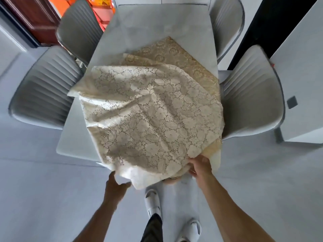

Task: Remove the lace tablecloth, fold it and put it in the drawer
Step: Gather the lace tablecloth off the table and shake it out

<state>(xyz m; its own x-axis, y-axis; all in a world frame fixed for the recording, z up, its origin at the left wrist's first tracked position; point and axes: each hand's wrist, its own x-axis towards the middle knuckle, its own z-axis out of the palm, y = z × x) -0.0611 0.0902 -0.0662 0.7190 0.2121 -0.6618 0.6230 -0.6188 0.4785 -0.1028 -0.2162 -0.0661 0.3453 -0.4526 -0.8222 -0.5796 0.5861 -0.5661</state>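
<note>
A cream lace tablecloth [148,116] lies crumpled and partly folded over on the near end of a white table [157,23], its near edge hanging off the front. Beneath it a golden patterned cloth [176,55] shows at the far right. My right hand [200,165] grips the lace cloth's near right edge, fingers tucked under the fabric. My left hand [116,183] is just below the hanging near left edge, thumb out towards the cloth, fingers relaxed and holding nothing. No drawer is in view.
Grey ribbed chairs stand at both sides: two on the left [45,88] [78,30], two on the right [251,89] [225,18]. A white cabinet [300,67] is at the right. My feet in white shoes [153,199] stand on the pale floor.
</note>
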